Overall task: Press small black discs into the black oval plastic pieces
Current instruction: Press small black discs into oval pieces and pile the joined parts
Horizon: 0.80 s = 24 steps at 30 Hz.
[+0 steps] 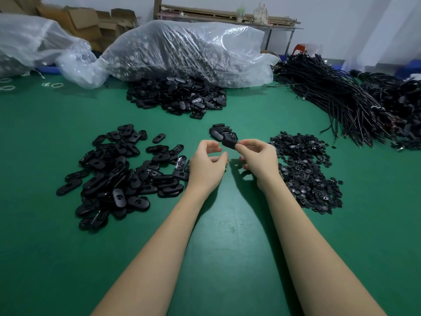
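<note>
On the green table [227, 236], largest thing first:

Table: a green mat covers the whole work surface, and both bare forearms reach over it from the near edge.
Plastic bags: a big clear bag [189, 51] full of dark parts lies across the far middle; a 2nd clear bag [29, 42] lies at the far left, with cardboard boxes [86, 21] behind it.
Cables: a thick bundle of black cables [337, 99] sprawls over the far right.
Far pile: a heap of black oval pieces [180, 96] lies just in front of the big bag.
Left pile: a wide heap of oval pieces [118, 176] lies left of the hands, its near-right edge beside the left wrist.
Disc pile: a heap of small black discs [305, 169] lies right of the hands, just beside the right wrist.
Small stack: a few oval pieces [218, 131] lie just beyond the hands.
Right hand [259, 160]: raised off the table, thumb and fingertips pinching 1 black oval piece [229, 144] by its right end.
Left hand [208, 164]: raised beside the right one, fingers loosely curled, fingertips close to the held piece; I cannot tell whether they touch it or hold a disc.
Held piece: between the 2 hands, above the table, in front of the small stack.
</note>
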Tool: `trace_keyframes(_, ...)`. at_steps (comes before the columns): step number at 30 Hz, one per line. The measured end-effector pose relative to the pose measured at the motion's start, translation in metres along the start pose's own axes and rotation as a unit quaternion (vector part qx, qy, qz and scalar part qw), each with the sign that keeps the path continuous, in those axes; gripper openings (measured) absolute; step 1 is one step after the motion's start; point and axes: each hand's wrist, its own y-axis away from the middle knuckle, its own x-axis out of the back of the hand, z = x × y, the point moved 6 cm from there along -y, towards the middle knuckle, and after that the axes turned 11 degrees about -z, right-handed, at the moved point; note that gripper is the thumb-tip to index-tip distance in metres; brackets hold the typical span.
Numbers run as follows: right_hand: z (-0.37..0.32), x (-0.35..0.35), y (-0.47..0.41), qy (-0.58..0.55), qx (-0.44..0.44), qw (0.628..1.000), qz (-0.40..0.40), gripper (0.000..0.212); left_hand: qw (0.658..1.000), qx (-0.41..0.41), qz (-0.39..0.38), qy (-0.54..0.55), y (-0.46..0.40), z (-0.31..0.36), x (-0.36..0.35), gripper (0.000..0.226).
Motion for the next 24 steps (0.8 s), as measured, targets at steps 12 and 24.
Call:
trace_keyframes(12, -0.026, -0.024, -0.059, 0.186, -0.036, 0.981, 0.051, 0.005, 0.998, 0.001, -0.037, -0.042, 0.001, 0.004, -0.005, 0.005)
trace_keyframes(24, -0.013, -0.004, -0.024, 0.151, 0.084, 0.981, 0.089, 0.010, 0.989, -0.030, -0.077, -0.121, 0.003, 0.009, -0.013, 0.011)
